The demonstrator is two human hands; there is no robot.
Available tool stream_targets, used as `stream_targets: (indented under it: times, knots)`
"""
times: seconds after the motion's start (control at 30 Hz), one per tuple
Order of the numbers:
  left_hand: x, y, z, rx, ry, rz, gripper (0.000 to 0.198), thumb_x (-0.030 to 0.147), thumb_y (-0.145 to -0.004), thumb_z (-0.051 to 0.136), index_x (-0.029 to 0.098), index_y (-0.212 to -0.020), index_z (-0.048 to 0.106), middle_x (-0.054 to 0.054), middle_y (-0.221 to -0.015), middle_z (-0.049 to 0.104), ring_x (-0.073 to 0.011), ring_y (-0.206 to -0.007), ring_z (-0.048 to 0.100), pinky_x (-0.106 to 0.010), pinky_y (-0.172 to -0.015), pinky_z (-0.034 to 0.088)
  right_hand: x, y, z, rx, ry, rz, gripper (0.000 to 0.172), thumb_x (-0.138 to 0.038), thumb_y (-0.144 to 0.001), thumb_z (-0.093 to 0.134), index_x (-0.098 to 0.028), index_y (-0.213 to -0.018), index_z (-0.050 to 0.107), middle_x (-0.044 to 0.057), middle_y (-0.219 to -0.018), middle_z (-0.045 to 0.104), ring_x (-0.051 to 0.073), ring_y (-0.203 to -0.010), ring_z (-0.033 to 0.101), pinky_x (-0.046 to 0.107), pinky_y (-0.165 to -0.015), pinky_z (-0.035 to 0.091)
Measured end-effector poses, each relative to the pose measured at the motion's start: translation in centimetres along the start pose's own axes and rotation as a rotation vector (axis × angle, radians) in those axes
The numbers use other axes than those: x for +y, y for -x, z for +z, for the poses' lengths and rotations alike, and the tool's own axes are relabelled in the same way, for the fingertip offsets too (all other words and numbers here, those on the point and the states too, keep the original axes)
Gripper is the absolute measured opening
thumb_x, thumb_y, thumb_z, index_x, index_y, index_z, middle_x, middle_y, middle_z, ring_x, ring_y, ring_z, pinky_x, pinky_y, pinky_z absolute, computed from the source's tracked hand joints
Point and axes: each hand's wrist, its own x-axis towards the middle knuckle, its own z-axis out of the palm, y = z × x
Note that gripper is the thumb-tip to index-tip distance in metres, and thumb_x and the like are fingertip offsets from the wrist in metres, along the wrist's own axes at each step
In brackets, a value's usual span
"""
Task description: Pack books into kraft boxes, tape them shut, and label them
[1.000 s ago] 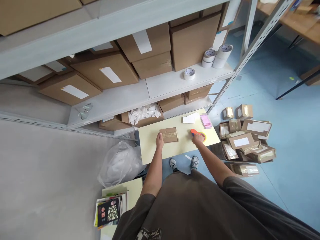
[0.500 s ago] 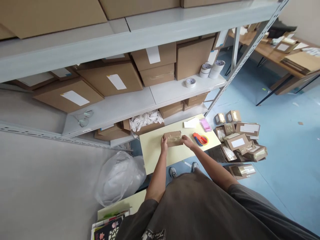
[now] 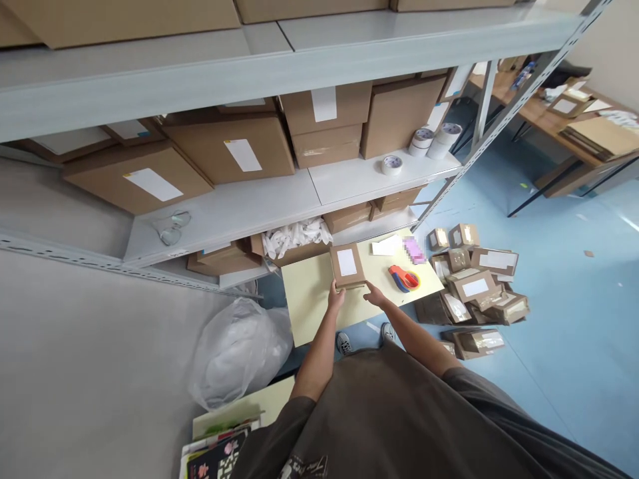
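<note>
A small cardboard box (image 3: 344,278) with a white label on its upper face is at the pale yellow table (image 3: 307,293). My left hand (image 3: 336,297) grips its near left corner, thumb on the near side. Beside its near right corner is my right hand (image 3: 375,295), thumb and forefinger apart; the fingertip is at the box edge, and whether it touches I cannot tell. Right of the hands lies an orange and blue tape dispenser (image 3: 399,278) with a yellow roll. Behind it are a white paper sheet (image 3: 384,246) and a pink blurred item (image 3: 414,250).
A metal shelf (image 3: 249,206) with cartons and tape rolls (image 3: 392,165) stands in front. An open carton of white crumpled material (image 3: 294,236) sits beneath. Taped boxes (image 3: 474,286) pile on the floor at right. A clear plastic bag (image 3: 239,352) bulges at left.
The box has been turned, so its white label now faces up instead of the taped face. My right hand has loosened from its right end; my left hand still holds it.
</note>
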Motion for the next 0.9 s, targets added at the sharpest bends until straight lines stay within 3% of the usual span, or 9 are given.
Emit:
stream_targets:
  times: [0.13,0.23,0.37,0.47,0.57,0.67,0.8,0.9]
  knots:
    - [2.7,-1.5,-0.8,0.236,-0.066,0.014,0.078,0.035,-0.096,0.067,0.022,-0.167,0.038,-0.014,-0.174,0.041,-0.0294,-0.163,0.036,-0.041,-0.132,0.032,-0.3,-0.4,-3.7,0.085,0.034,-0.083,0.098,-0.014,-0.077,0.064,-0.02,-0.171,0.037,0.014,-0.16,0.06,0.032,-0.137,0.065,0.043,-0.114,0.053]
    - [6.5,-3.1,0.5,0.249,-0.048,0.155,0.064,0.037,-0.099,0.063,0.026,-0.161,0.049,-0.012,-0.165,0.054,-0.0292,-0.153,0.05,-0.04,-0.123,0.045,-0.3,-1.0,-7.6,0.164,0.031,-0.186,0.097,-0.016,-0.081,0.064,-0.023,-0.173,0.033,0.012,-0.172,0.046,0.032,-0.151,0.052,0.046,-0.124,0.045]
    - [11.8,-5.4,5.6,0.134,0.008,0.309,0.053,0.036,-0.098,0.066,0.023,-0.149,0.063,-0.016,-0.153,0.063,-0.0293,-0.132,0.066,-0.039,-0.111,0.054,0.4,-2.8,-13.4,0.196,0.07,-0.269,0.097,-0.016,-0.081,0.062,-0.023,-0.173,0.033,0.008,-0.178,0.033,0.029,-0.162,0.038,0.044,-0.131,0.036]
    - [14.1,-7.6,10.5,0.071,-0.039,0.223,0.05,0.033,-0.093,0.071,0.022,-0.143,0.068,-0.016,-0.139,0.072,-0.0279,-0.119,0.072,-0.04,-0.11,0.054,1.9,-5.3,-16.9,0.186,0.102,-0.265,0.097,-0.016,-0.08,0.061,-0.021,-0.173,0.033,0.01,-0.179,0.032,0.029,-0.164,0.035,0.046,-0.132,0.034]
    - [14.7,-10.6,14.9,0.027,-0.144,0.087,0.049,0.034,-0.088,0.079,0.021,-0.134,0.072,-0.016,-0.13,0.076,-0.0277,-0.115,0.074,-0.038,-0.107,0.053,4.0,-8.5,-19.1,0.125,0.123,-0.206,0.099,-0.015,-0.079,0.063,-0.019,-0.173,0.033,0.013,-0.179,0.031,0.032,-0.164,0.033,0.048,-0.132,0.034]
    - [14.2,-13.8,18.4,0.072,-0.291,-0.018,0.041,0.036,-0.084,0.082,0.02,-0.121,0.076,-0.017,-0.124,0.079,-0.0308,-0.12,0.073,-0.038,-0.106,0.052,6.0,-12.0,-19.9,0.019,0.151,-0.156,0.1,-0.014,-0.078,0.065,-0.015,-0.173,0.033,0.016,-0.18,0.026,0.035,-0.166,0.028,0.049,-0.132,0.034]
    - [13.1,-16.2,21.7,0.086,-0.376,-0.128,0.024,0.036,-0.084,0.078,0.019,-0.1,0.079,-0.014,-0.103,0.083,-0.0323,-0.109,0.077,-0.038,-0.097,0.055,7.6,-15.4,-19.6,-0.068,0.192,-0.129,0.1,-0.011,-0.078,0.067,-0.015,-0.173,0.033,0.016,-0.181,0.023,0.037,-0.167,0.022,0.052,-0.132,0.033]
    - [12.5,-16.4,23.2,0.166,-0.367,-0.14,0.024,0.032,-0.08,0.08,0.019,-0.099,0.079,-0.013,-0.103,0.084,-0.0297,-0.102,0.078,-0.035,-0.091,0.055,7.9,-16.7,-18.8,-0.127,0.231,-0.136,0.099,-0.009,-0.079,0.067,-0.019,-0.172,0.035,0.012,-0.182,0.021,0.04,-0.168,0.017,0.056,-0.129,0.037]
